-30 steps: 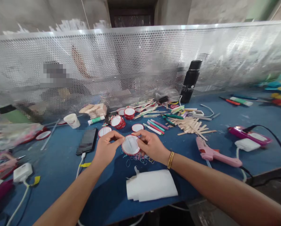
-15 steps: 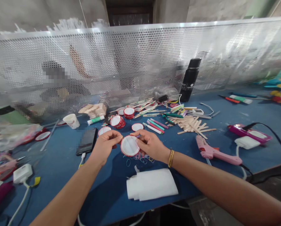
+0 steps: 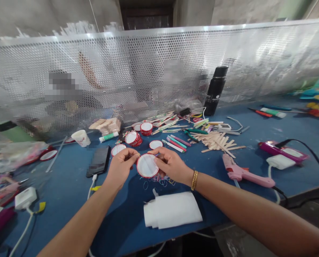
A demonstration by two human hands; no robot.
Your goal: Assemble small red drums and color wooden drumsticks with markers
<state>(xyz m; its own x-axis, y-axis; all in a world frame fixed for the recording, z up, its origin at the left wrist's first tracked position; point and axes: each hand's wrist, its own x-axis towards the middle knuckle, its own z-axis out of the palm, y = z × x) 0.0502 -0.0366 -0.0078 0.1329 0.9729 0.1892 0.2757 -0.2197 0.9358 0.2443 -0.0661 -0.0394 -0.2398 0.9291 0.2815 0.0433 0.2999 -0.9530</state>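
Observation:
A round white disc with a red rim point(image 3: 147, 165) is up above the blue table, its pale face toward me. My right hand point(image 3: 172, 165) grips its right side, thumb on the face and fingers behind. At the upper left rim my left hand point(image 3: 125, 163) is closed in a pinch; whatever lies between those fingertips is too small to make out apart from the rim. Behind and below the disc lie loose coloured rubber bands point(image 3: 163, 181), partly covered by the right hand. Nearer to me rests a folded white cloth point(image 3: 174, 210).
Stacked red-rimmed discs point(image 3: 133, 138), coloured pens point(image 3: 176, 143) and wooden sticks point(image 3: 219, 142) lie beyond my hands. A phone point(image 3: 98, 161) is at left, a pink glue gun point(image 3: 246, 174) at right. A black bottle point(image 3: 215, 91) stands by the perforated metal screen point(image 3: 148, 71).
My left forearm and wrist have shifted slightly to the right, showing more of the yellow tag on the phone's cable. The disc stays nearly where it was, in the same grip.

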